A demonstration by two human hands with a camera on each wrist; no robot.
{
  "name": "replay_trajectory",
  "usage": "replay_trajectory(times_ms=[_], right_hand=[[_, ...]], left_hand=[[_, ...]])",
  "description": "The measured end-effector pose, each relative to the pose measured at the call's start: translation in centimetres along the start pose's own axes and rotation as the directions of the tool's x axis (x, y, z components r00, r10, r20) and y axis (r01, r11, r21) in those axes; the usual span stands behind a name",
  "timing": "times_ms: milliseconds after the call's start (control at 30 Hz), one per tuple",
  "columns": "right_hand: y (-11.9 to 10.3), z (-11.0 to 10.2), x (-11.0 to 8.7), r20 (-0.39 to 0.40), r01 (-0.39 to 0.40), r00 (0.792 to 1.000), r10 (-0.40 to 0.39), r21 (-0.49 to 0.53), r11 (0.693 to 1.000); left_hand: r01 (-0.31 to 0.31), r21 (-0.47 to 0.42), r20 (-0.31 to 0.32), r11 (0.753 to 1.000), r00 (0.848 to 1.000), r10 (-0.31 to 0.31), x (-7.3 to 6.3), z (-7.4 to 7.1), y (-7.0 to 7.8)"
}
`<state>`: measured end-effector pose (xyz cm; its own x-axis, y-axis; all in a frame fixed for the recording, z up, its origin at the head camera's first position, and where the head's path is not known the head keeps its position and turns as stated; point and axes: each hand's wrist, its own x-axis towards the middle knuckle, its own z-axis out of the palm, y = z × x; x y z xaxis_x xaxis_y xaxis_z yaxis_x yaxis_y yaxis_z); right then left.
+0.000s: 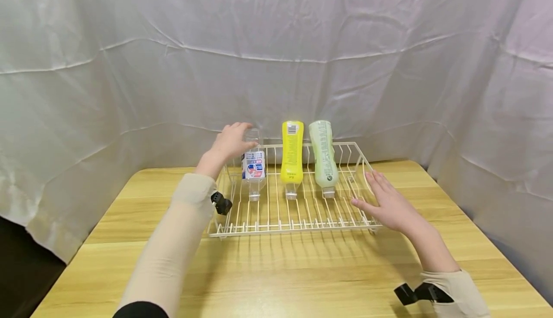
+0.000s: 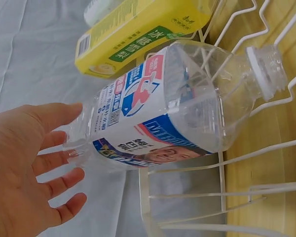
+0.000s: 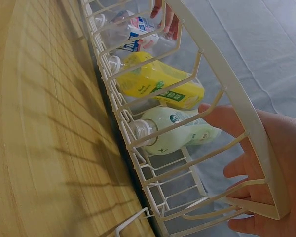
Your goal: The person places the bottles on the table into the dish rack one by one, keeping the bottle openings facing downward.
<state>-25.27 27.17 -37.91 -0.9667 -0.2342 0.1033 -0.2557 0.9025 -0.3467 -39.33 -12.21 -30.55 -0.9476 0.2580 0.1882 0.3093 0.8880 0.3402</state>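
Observation:
Three bottles lean neck-down in a white wire dish rack (image 1: 298,232). At the left is a clear plastic bottle (image 2: 202,98) with a blue, white and red label. My left hand (image 1: 231,141) is at its raised base, thumb and fingers spread loosely around that end in the left wrist view. A bottle in a yellow wrapper (image 1: 292,152) stands in the middle, and a pale green bottle (image 1: 323,157) is to its right. My right hand (image 1: 390,205) lies along the rack's right side with fingers extended and thumb apart, its palm by the rim in the right wrist view.
The rack stands on a light wood-grain table (image 1: 285,275), toward the back edge. Grey cloth (image 1: 276,68) hangs behind and along both sides. Black wrist cameras (image 1: 222,204) sit on both sleeves. A dark area (image 1: 26,270) lies at the lower left beyond the table.

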Motion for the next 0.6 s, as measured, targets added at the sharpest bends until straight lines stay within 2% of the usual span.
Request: replay_trajectory(times_ms=[600], right_hand=[[0.1, 0.13, 0.12, -0.011, 0.004, 1.0, -0.005, -0.01, 1.0]], left_hand=[[-0.031, -0.033, 0.003, 0.999, 1.0, 0.031, 0.43, 0.68, 0.08]])
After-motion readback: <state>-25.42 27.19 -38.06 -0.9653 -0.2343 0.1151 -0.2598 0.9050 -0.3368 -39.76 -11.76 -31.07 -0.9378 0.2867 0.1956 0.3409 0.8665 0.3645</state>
